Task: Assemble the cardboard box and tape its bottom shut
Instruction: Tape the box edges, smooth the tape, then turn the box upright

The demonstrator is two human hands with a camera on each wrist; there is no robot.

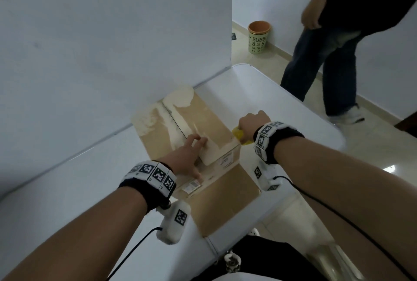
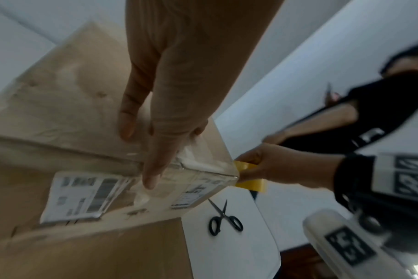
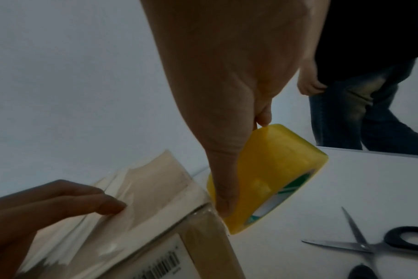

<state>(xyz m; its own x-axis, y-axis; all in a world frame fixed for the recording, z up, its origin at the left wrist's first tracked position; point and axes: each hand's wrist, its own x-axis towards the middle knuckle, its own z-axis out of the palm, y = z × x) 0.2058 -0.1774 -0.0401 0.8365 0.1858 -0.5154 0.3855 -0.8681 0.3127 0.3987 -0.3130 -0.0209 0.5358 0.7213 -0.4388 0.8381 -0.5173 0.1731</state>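
Note:
A brown cardboard box (image 1: 203, 111) stands on the white table (image 1: 259, 91) with its folded flaps facing up, old clear tape and torn patches across them. My left hand (image 1: 190, 148) lies flat on the near end of the flaps (image 2: 60, 98), fingers straight and thumb down the near side beside a shipping label (image 2: 84, 196). At the box's right near corner my right hand (image 1: 252, 123) grips a yellow tape roll (image 1: 238, 136), thumb across its outer face (image 3: 270, 169). The roll touches the corner (image 3: 210, 209). A loose cardboard flap (image 1: 225, 199) lies toward me.
Black-handled scissors (image 2: 224, 219) lie on the table right of the box, near my right wrist. A white wall (image 1: 112, 32) rises directly behind the box. Another person (image 1: 327, 44) stands beyond the table's rounded far-right corner, and a small bin (image 1: 258, 37) is on the floor.

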